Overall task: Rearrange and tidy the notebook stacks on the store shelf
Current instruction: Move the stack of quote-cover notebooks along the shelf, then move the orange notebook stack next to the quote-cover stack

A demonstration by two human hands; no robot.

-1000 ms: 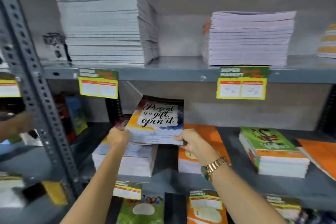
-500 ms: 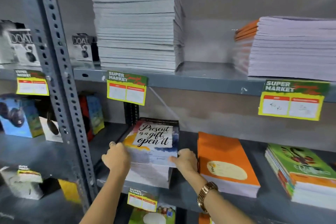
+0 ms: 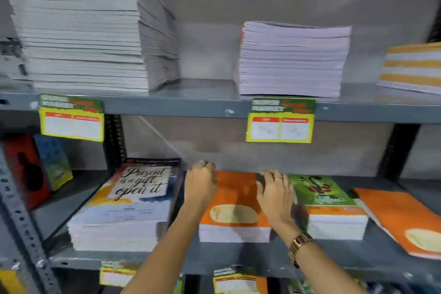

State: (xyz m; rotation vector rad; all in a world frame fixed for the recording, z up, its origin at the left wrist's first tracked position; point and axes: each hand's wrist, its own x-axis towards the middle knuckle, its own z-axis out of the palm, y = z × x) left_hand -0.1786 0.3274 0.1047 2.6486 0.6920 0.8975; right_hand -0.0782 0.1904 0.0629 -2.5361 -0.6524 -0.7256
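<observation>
On the middle shelf an orange notebook stack lies between a "Present is a gift" stack on its left and a green-covered stack on its right. My left hand rests against the orange stack's left side near its back corner, fingers curled. Along the stack's right edge lies my right hand, fingers spread flat and squeezed against the green stack. A gold watch is on the right wrist.
The upper shelf carries a tall white stack, a lilac stack and an orange-striped stack. Another orange notebook lies at the far right. Yellow price tags hang from the shelf edges. A perforated upright stands left.
Both hands let go of the "Present is a gift" stack and moved right to the two sides of the orange stack. The camera swung right.
</observation>
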